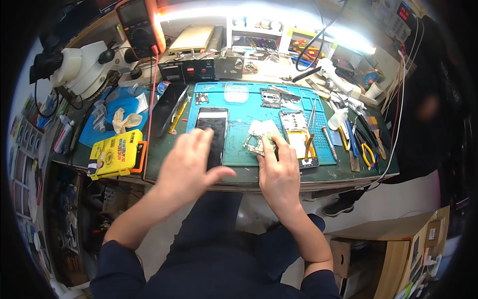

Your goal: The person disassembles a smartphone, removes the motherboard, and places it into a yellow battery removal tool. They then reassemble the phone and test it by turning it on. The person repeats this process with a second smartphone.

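Note:
My left hand point(186, 162) reaches over the near end of a dark smartphone point(218, 134), thumb and fingers apart, holding nothing; whether it touches the phone I cannot tell. My right hand point(280, 169) has its fingers together on a small pale phone circuit board point(254, 145) at the mat's near edge. A white wipe point(265, 127) lies against that board, and the fingertips partly cover both. Just right of this hand is an opened phone point(295, 132) with its inner parts and a yellow-edged battery showing. A blue work mat point(244, 104) lies beneath these things.
At left are a yellow box point(117, 153), a black phone panel point(168, 107) and a microscope point(82, 67). Pliers point(368, 155), tweezers point(312, 114) and a white bottle point(338, 118) lie right. A multimeter point(138, 30) stands behind. A person in dark clothes point(423, 109) is at the right.

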